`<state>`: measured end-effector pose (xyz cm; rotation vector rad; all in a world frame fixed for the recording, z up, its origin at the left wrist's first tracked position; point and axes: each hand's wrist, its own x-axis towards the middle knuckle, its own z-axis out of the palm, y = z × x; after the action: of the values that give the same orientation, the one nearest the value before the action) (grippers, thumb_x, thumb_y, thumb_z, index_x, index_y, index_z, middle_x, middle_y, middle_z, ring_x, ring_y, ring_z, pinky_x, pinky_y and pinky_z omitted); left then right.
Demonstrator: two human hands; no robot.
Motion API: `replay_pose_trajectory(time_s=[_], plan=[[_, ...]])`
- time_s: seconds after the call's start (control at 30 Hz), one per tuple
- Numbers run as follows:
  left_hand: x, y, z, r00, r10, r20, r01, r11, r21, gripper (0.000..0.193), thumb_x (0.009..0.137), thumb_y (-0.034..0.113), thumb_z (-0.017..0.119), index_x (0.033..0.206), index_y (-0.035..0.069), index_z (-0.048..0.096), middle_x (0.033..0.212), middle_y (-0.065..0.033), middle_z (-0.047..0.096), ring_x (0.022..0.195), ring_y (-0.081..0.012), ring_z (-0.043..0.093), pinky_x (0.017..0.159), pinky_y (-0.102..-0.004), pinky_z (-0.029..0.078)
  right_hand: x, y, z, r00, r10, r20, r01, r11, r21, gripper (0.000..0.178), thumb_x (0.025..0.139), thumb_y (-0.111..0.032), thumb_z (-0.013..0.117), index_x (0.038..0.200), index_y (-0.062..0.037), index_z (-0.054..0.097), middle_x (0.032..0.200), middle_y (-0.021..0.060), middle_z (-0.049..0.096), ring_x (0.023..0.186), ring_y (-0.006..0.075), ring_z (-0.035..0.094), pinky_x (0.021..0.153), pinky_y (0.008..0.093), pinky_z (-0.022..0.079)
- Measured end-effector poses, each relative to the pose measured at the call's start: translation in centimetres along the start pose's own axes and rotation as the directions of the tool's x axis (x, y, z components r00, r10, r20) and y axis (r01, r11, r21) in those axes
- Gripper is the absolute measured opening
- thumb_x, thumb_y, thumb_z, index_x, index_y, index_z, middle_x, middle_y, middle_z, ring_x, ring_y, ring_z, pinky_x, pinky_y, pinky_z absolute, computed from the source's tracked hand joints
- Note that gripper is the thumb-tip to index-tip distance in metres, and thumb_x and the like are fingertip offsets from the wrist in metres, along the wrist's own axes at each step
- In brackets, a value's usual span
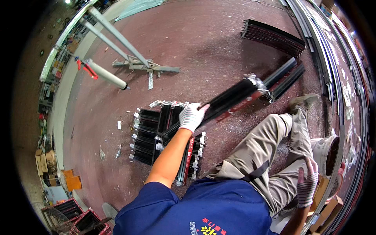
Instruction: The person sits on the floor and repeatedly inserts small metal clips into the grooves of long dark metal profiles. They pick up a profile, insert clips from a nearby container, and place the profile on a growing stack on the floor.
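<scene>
My left hand point(192, 116), in a striped white glove with bare fingertips, is closed around a long black profile piece point(229, 101). The piece slants up to the right, slightly blurred, with crumpled clear film at its far end. Below the hand lies a stack of black profiles point(147, 131), some laid crosswise, with film on their ends. My right hand point(307, 183), gloved alike, is by my right leg beside a thin metal strip point(326, 196). Its visible fingers are extended, and I see nothing held in them.
Two black profiles point(288, 80) lie beyond the held piece, near a row of black profiles point(273, 37). A metal stand point(137, 62) and a caulking gun point(105, 74) are at far left. Long metal strips point(323, 58) run along the right. Cardboard boxes point(328, 211) sit at lower right.
</scene>
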<state>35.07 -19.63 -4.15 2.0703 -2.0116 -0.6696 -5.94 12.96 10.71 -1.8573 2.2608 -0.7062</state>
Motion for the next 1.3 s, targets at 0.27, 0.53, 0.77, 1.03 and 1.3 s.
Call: replay_pose_trajectory(time_s=[0.27, 0.53, 0.77, 1.03, 1.3], plan=[[-1.4, -23.1, -5.2, 0.889, -0.353, -0.291, 0.380, 0.924, 0.042, 0.058, 0.098, 0.066, 0.057, 0.111, 0.013, 0.076, 0.109, -0.0233, 0.075, 0.105, -0.0454, 0.071, 0.089, -0.0538, 0.055, -7.0, 12.6, -1.7, 0.930, 0.263, -0.257, -0.328, 0.908, -0.260, 0.041, 0.101, 0.000, 0.064, 0.141, 0.0024, 0.059, 0.144, 0.0183, 0.059, 0.133, 0.0327, 0.058, 0.114, 0.0411, 0.045], [-3.5, -38.7, -5.6, 0.763, -0.578, -0.290, 0.602, 0.799, -0.010, 0.058, 0.100, 0.066, 0.053, 0.116, 0.014, 0.075, 0.114, -0.0240, 0.075, 0.107, -0.0459, 0.070, 0.088, -0.0555, 0.055, -16.6, 22.4, -6.0, 0.910, 0.213, -0.355, -0.373, 0.794, -0.480, 0.041, 0.100, -0.004, 0.065, 0.140, -0.0001, 0.060, 0.148, 0.0195, 0.057, 0.138, 0.0353, 0.054, 0.120, 0.0445, 0.040], [-4.8, -44.9, -0.2, 0.781, -0.587, -0.214, 0.597, 0.802, -0.024, 0.057, 0.099, 0.066, 0.057, 0.115, 0.014, 0.074, 0.114, -0.0232, 0.075, 0.107, -0.0446, 0.070, 0.086, -0.0548, 0.055, -17.8, 22.0, -9.2, 0.893, 0.237, -0.383, -0.416, 0.758, -0.502, 0.043, 0.098, 0.001, 0.061, 0.141, 0.0014, 0.059, 0.148, 0.0208, 0.055, 0.138, 0.0366, 0.053, 0.122, 0.0433, 0.038], [-4.0, -48.0, 5.0, 0.827, -0.553, -0.105, 0.541, 0.832, -0.118, 0.063, 0.096, 0.065, 0.062, 0.121, 0.009, 0.073, 0.122, -0.0204, 0.073, 0.113, -0.0428, 0.069, 0.092, -0.0512, 0.055, -16.7, 19.0, -10.8, 0.887, 0.230, -0.401, -0.437, 0.703, -0.562, 0.042, 0.096, 0.001, 0.064, 0.138, 0.0007, 0.061, 0.154, 0.0196, 0.050, 0.142, 0.0356, 0.049, 0.122, 0.0432, 0.039], [-2.5, -43.7, 3.4, 0.809, -0.554, -0.198, 0.557, 0.829, -0.045, 0.057, 0.097, 0.059, 0.063, 0.123, 0.009, 0.074, 0.125, -0.0204, 0.071, 0.120, -0.0395, 0.065, 0.101, -0.0500, 0.052, -18.0, 18.3, -9.0, 0.848, 0.096, -0.521, -0.440, 0.673, -0.594, 0.045, 0.098, -0.002, 0.064, 0.143, -0.0011, 0.059, 0.156, 0.0208, 0.049, 0.143, 0.0375, 0.050, 0.122, 0.0459, 0.039]])
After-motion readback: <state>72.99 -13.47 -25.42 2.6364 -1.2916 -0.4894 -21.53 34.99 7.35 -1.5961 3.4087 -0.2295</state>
